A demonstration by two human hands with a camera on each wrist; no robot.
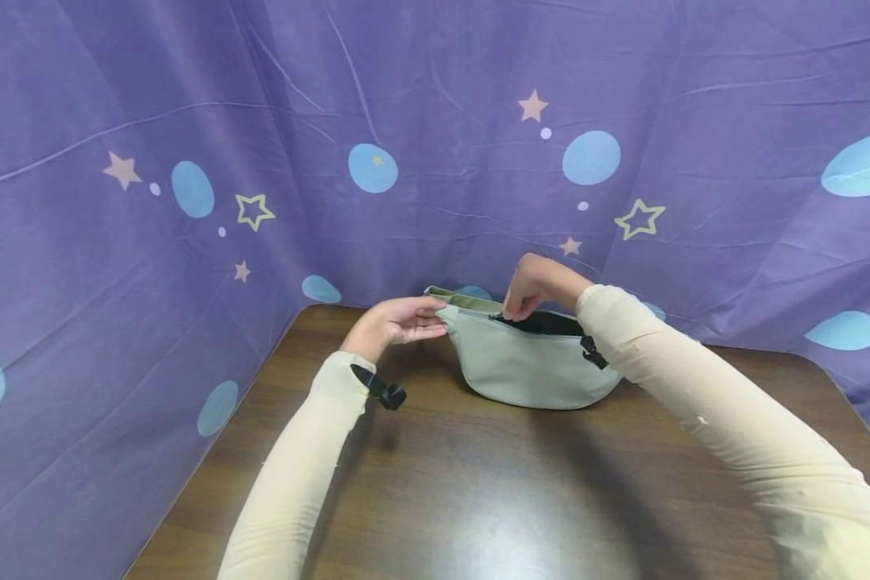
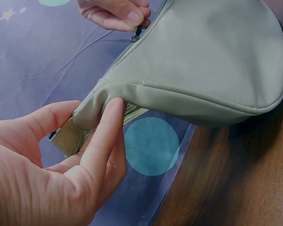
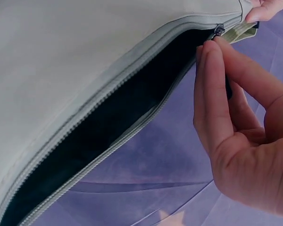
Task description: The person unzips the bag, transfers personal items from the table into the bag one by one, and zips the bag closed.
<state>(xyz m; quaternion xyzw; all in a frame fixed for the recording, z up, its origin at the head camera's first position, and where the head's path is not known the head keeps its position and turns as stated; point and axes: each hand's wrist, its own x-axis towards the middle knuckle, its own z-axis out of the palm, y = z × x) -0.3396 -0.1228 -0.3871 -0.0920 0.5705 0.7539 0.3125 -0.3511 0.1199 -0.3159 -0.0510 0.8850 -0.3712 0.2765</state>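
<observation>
A pale grey-green waist bag (image 1: pixel 529 370) stands upright on the table, its top zipper gaping over a dark inside (image 3: pixel 113 113). My left hand (image 1: pixel 409 320) pinches the bag's left end between thumb and fingers, where the woven strap (image 2: pixel 68 136) joins it. With thumb and fingertips my right hand (image 1: pixel 529 286) pinches the zipper pull (image 2: pixel 137 34), near that same left end. The zipper slider (image 3: pixel 219 30) shows just beyond the right fingertips in the right wrist view. Behind the bag, part of the green strap (image 1: pixel 471 300) rises above its top edge.
The brown wooden table (image 1: pixel 435 483) reaches back to a purple curtain (image 1: pixel 464 161) with stars and blue spots, which hangs close behind the bag. Another curtain side (image 1: pixel 116 282) runs along the table's left edge. Black wrist straps (image 1: pixel 380 388) sit over the cream sleeves.
</observation>
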